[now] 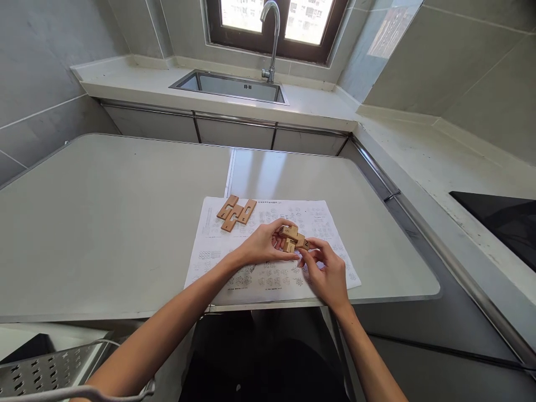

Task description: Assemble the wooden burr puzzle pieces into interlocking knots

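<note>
**Both hands closed on a notched wooden puzzle**

In the head view, just below the centre of the frame, the left hand [263, 245] and the right hand [328, 273] met over a printed sheet [335, 223]. Between them sat the wooden puzzle cluster [293, 239], several short blocks crossed and locked together. The left fingers curled around its near side; the right thumb and forefinger pinched the block end that jutted out toward the right.

The pale, smooth-sanded wood looked light and rigid, with square edges. It would likely take a firm pinch on the flat faces, though a loosely seated block could slide out, so the locked middle seemed the safer hold.

Up and to the left, three flat notched pieces [235, 212] lay on the sheet, touching one another. The grey table [104, 223] was matte and smooth. A steel sink [234, 87] and curved tap [272, 33] stood at the top centre.
</note>
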`<action>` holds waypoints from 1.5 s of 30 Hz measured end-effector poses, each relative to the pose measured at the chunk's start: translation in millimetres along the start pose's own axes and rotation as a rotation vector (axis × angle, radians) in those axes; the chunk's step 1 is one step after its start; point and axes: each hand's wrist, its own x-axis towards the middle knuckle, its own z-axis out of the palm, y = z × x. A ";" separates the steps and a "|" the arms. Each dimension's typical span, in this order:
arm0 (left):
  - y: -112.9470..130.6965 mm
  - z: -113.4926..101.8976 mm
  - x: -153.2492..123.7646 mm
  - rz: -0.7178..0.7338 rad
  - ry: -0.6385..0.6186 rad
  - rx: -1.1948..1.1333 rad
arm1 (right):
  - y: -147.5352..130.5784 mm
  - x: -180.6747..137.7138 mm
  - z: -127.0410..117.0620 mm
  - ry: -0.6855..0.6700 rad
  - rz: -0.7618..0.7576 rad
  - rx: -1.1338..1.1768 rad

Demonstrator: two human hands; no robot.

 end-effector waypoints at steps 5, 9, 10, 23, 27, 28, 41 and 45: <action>1.9 -0.1 -0.6 0.003 -0.017 0.023 | 1.2 0.4 0.5 0.007 0.018 0.017; 1.4 -0.8 -1.1 0.003 -0.016 0.042 | 2.2 -0.3 0.7 0.010 0.015 0.015; 1.2 -1.0 -1.2 0.003 -0.016 0.047 | 2.2 -0.4 0.6 0.010 0.013 0.016; -0.6 -2.9 -1.1 0.010 -0.025 0.045 | 0.0 -0.5 -2.0 0.008 -0.002 0.023; -3.3 -1.7 -0.7 -0.008 -0.036 0.048 | -1.1 -0.2 -2.3 -0.003 0.014 0.046; -4.0 -1.2 -0.7 -0.009 -0.040 0.051 | -1.3 -0.1 -2.3 -0.006 0.018 0.054; -6.5 1.7 0.2 0.045 -0.041 0.129 | 3.6 -0.3 -2.6 -0.008 -0.026 0.025; -6.3 2.6 0.6 0.043 -0.026 0.130 | 2.6 0.2 -3.3 -0.027 0.001 0.040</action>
